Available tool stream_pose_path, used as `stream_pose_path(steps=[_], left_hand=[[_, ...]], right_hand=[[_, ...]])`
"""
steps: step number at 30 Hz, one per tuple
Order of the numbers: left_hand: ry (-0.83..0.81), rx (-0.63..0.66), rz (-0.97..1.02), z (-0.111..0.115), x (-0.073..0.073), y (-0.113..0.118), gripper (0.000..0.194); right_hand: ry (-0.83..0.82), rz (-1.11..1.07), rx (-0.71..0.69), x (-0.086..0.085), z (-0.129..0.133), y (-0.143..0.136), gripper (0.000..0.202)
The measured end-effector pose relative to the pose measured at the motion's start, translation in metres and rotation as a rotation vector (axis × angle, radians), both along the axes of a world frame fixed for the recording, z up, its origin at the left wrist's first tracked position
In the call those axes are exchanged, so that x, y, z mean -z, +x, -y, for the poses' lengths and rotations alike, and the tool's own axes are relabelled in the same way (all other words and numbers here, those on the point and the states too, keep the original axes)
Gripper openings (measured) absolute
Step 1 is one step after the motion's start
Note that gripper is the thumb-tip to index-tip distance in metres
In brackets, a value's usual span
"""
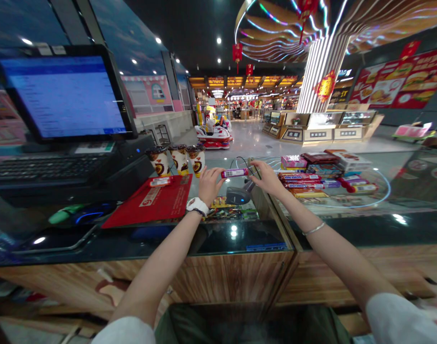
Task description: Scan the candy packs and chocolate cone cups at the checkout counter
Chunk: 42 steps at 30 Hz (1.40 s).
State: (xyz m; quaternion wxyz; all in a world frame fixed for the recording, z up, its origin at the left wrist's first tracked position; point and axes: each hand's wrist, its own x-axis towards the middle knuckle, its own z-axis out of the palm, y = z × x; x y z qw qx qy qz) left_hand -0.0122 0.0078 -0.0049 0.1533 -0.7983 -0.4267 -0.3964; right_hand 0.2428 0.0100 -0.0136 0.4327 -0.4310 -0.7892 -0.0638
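Above the counter, my left hand (209, 184) grips the left end of a candy roll (234, 173) in a pink-purple wrapper with a pale label. At the roll's other end are the curved thumb and forefinger of my right hand (267, 178), which closes on that end. Just below the roll is a dark handheld barcode scanner (238, 195) with a small blue light, its handle pointing up toward my right hand. On the left, a red paper sheet (159, 203) lies on the glass with another candy roll (160, 181) on its far edge.
Three lidded cups (179, 159) stand behind the red sheet. A monitor (66, 95), keyboard (42, 167) and mouse (92, 213) occupy the left. Several Mentos rolls (300, 181) and candy boxes (324, 163) lie on the right counter. A raised frame edge (276, 210) divides the counters.
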Motion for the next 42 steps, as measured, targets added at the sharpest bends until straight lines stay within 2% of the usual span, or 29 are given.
stream_pose_path(steps=[3,7,10,12,20,27,33,35,40,42], left_hand=[[-0.016,-0.044,0.042,-0.007,0.001,-0.008,0.023],[-0.040,-0.095,0.085,-0.016,0.003,-0.016,0.023],[-0.053,-0.114,0.099,-0.020,0.005,-0.020,0.023],[-0.065,-0.121,0.093,-0.022,0.006,-0.021,0.023],[-0.069,-0.132,0.087,-0.028,0.009,-0.025,0.022],[-0.072,-0.141,0.129,-0.029,0.009,-0.028,0.021],[-0.082,-0.159,0.140,-0.031,0.011,-0.029,0.021],[-0.089,-0.163,0.140,-0.031,0.011,-0.029,0.021],[-0.094,-0.186,0.160,-0.027,0.010,-0.029,0.022],[-0.099,-0.199,0.166,-0.026,0.010,-0.029,0.022]], right_hand=[[-0.148,0.075,-0.092,0.001,-0.003,0.010,0.037],[-0.282,0.213,-0.244,0.010,-0.002,0.007,0.056],[-0.317,0.292,-0.348,0.018,-0.003,-0.003,0.069],[-0.329,0.342,-0.400,0.022,-0.005,-0.008,0.070],[-0.296,0.359,-0.445,0.025,-0.005,-0.011,0.066],[-0.217,0.117,-0.364,0.014,0.004,-0.014,0.041],[-0.182,-0.102,-0.257,0.002,0.015,-0.015,0.041],[-0.214,-0.150,-0.211,-0.002,0.021,-0.016,0.041],[-0.448,-0.194,-0.164,-0.010,0.035,-0.023,0.040],[-0.487,-0.200,-0.151,-0.011,0.038,-0.027,0.040]])
